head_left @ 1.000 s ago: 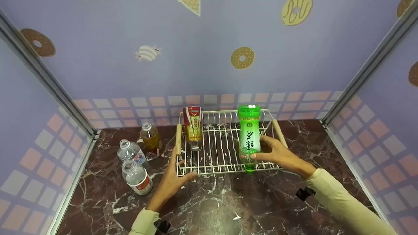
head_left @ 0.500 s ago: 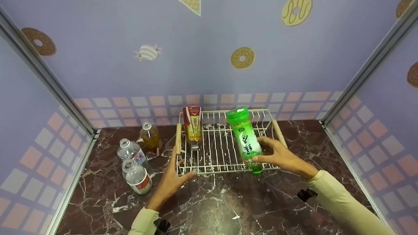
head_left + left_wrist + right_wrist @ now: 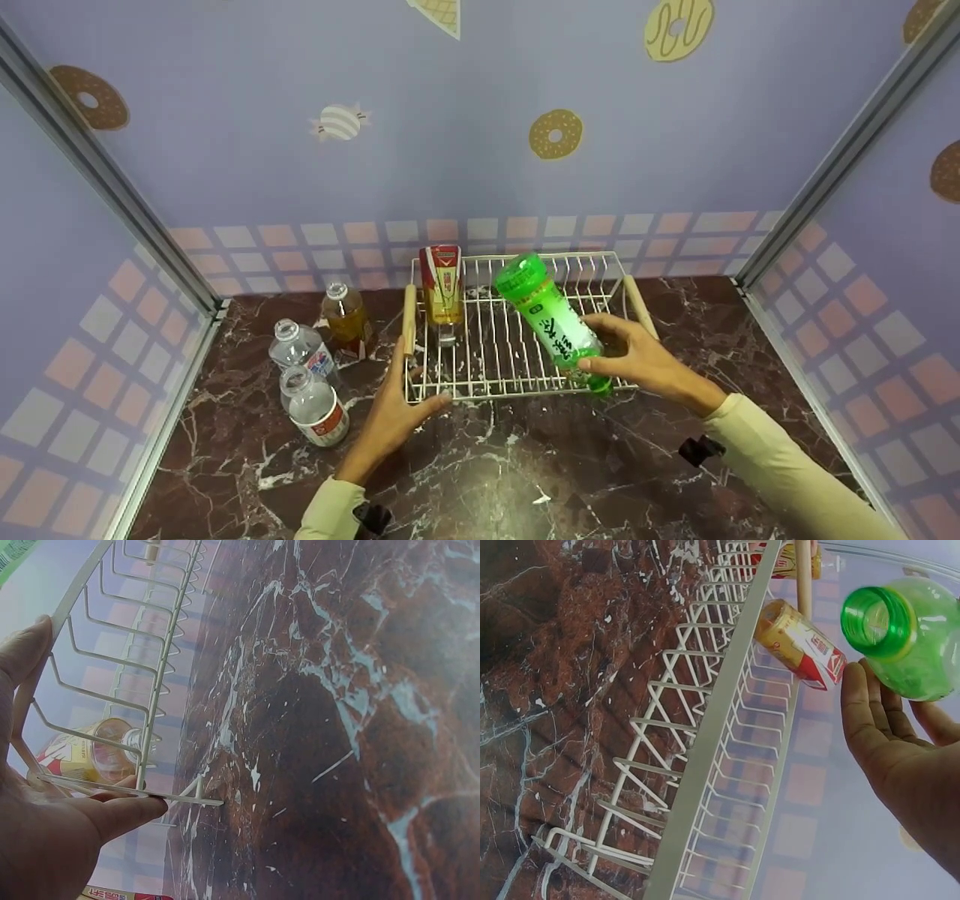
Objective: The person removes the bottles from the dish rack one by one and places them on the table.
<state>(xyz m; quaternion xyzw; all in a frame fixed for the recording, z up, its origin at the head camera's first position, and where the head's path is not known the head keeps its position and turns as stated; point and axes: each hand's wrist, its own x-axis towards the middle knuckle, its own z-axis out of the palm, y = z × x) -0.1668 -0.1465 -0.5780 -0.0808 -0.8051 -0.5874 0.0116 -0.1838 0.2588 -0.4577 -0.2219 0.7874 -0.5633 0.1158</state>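
In the head view my right hand (image 3: 645,364) holds a green plastic bottle (image 3: 551,315) upside down above the right half of a white wire dish rack (image 3: 517,390). The bottle leans, base up and to the left. Its uncapped green mouth (image 3: 876,619) shows in the right wrist view. My left hand (image 3: 397,409) grips the rack's front left corner; the left wrist view shows that hand (image 3: 45,840) around the corner wires. A bottle with a red and yellow label (image 3: 442,285) stands neck down in the rack's left part.
Left of the rack stand an amber bottle (image 3: 346,319) and two clear bottles, one farther back (image 3: 304,349) and one nearer (image 3: 315,409), all uncapped. Wooden handles (image 3: 640,304) flank the rack. Patterned walls (image 3: 480,150) enclose the dark marbled counter (image 3: 510,480).
The green bottle has tipped from nearly upright to a lean, its base swinging left and its mouth slightly right. My right hand stays almost in place. My left hand stays on the rack.
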